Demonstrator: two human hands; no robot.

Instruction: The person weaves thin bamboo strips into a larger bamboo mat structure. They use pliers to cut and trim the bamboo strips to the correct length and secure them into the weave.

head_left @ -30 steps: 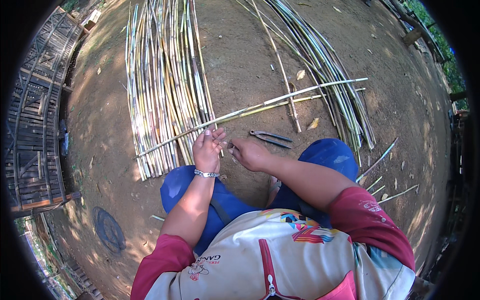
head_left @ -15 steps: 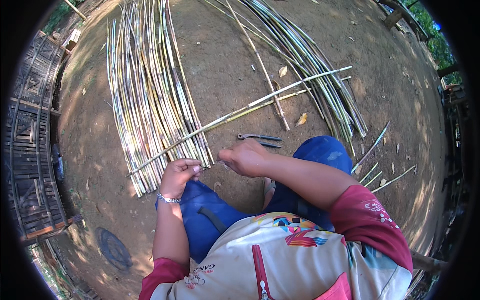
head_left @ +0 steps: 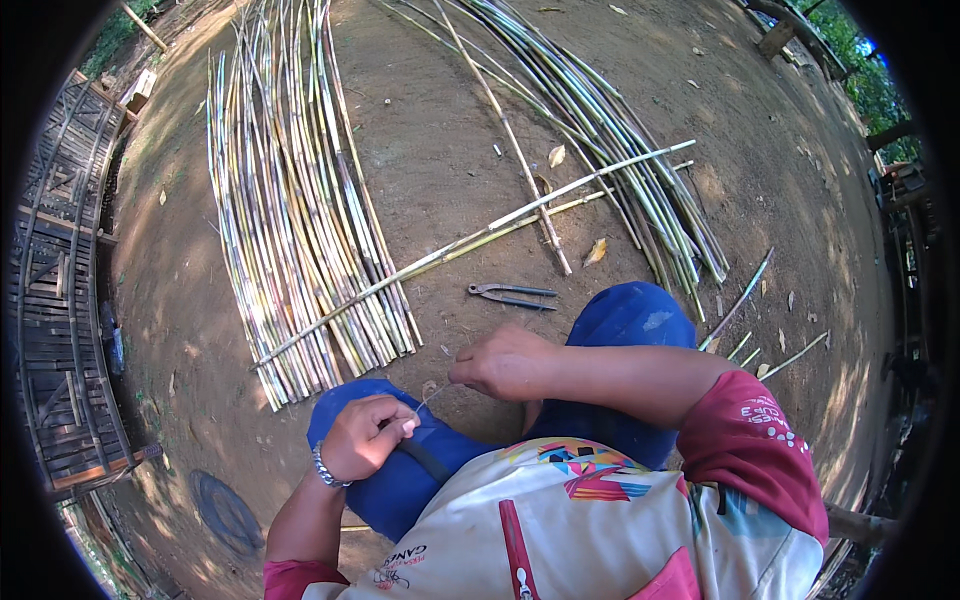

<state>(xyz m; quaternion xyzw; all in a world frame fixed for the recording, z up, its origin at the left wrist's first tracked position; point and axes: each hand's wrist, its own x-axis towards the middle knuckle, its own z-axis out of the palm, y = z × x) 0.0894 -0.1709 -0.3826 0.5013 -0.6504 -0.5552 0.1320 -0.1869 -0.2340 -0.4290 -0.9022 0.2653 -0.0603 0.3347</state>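
Note:
Above my left knee, my left hand [head_left: 365, 437] is closed, thumb against the bent fingers, on a thin wire [head_left: 427, 392]. The strand makes a small loop and runs toward my right hand [head_left: 505, 362], whose fingers are pinched together at its other side. The right fingertips are partly hidden by the back of that hand. Just beyond my right hand, a pair of pliers [head_left: 515, 295] with dark handles lies on the ground. A row of long thin bamboo poles [head_left: 300, 200] lies to the left, with two crosswise poles [head_left: 430, 262] over their near ends.
A second bundle of poles [head_left: 620, 140] lies at the far right, and a single pole [head_left: 505, 130] stretches between the groups. Short cut pieces [head_left: 795, 355] and dry leaves [head_left: 595, 251] are scattered right. A slatted bamboo structure [head_left: 65, 280] stands left, near a dark coil [head_left: 226, 512].
Both hands have drawn back toward my body, the left one coming away from the pole ends to above my knee. The wire loop between them now shows. The view has shifted slightly.

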